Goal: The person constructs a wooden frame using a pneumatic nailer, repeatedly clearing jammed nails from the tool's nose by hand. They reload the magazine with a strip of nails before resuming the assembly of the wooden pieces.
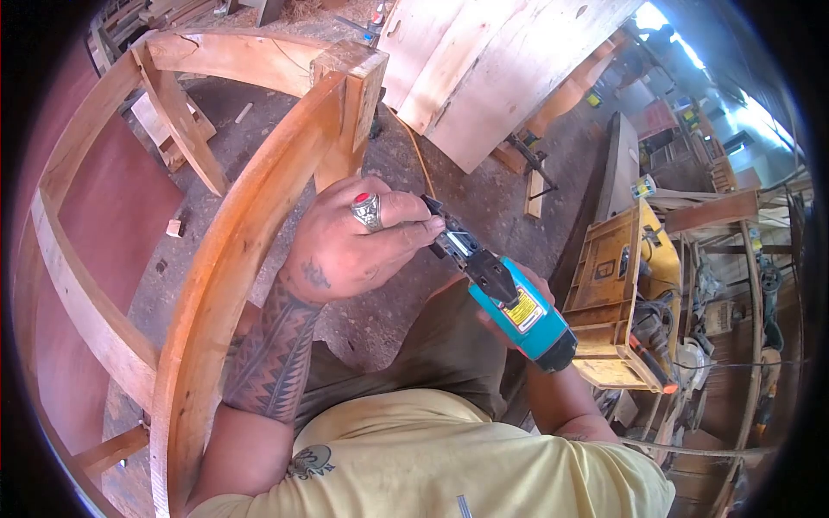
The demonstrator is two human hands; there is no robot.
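Observation:
A teal and black nail gun point(518, 311) with a yellow warning label is held at an angle in front of my body. My right hand point(537, 283) is wrapped round it from behind, mostly hidden by the tool's body. My left hand point(358, 233), wearing a ring with a red stone, pinches the black nose end point(440, 226) between thumb and fingers. Whether a small nail or other part sits in that pinch cannot be seen. Just left of my left forearm rises a curved wooden frame point(250, 233), its thick rail joined to an upright post point(354, 95).
Large pale wooden panels point(492, 78) lean ahead of me. On the right, an open yellow case point(609, 285) stands near power tools point(656, 328) and a wooden rack. A reddish board point(104, 207) shows behind the frame. Wood scraps point(175, 227) lie on the dark floor.

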